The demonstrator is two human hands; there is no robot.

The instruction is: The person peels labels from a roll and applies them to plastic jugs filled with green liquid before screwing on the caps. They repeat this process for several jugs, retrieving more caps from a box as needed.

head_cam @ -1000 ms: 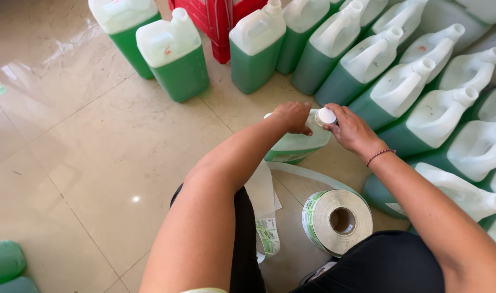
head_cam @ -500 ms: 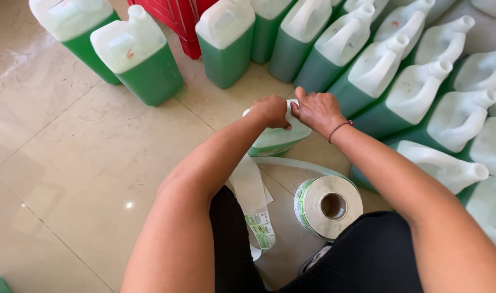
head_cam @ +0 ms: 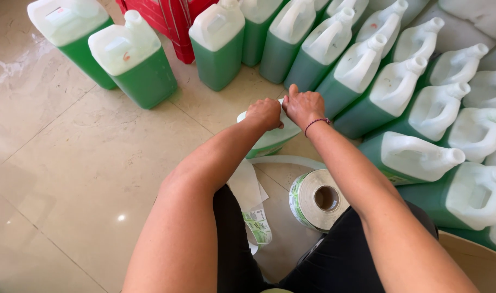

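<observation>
A white jug of green liquid [head_cam: 269, 142] lies on its side on the floor in front of me. My left hand [head_cam: 264, 113] rests curled on its upper face. Right beside it, my right hand [head_cam: 304, 106] presses down on the same face with fingers together; a thin bracelet circles that wrist. Whether a label sits under my hands is hidden. A roll of green and white labels [head_cam: 317, 198] stands on the floor by my knee, its backing strip [head_cam: 254, 210] trailing toward my lap.
Many white jugs of green liquid crowd the right side and back [head_cam: 400, 97]. Two more jugs [head_cam: 131, 59] stand upright at the back left. A red crate [head_cam: 174, 21] is behind them. Beige floor tiles [head_cam: 79, 163] stretch to the left.
My right hand held the jug's white cap a second ago; now both hands are pressed close together on the jug's face. My view has shifted slightly.
</observation>
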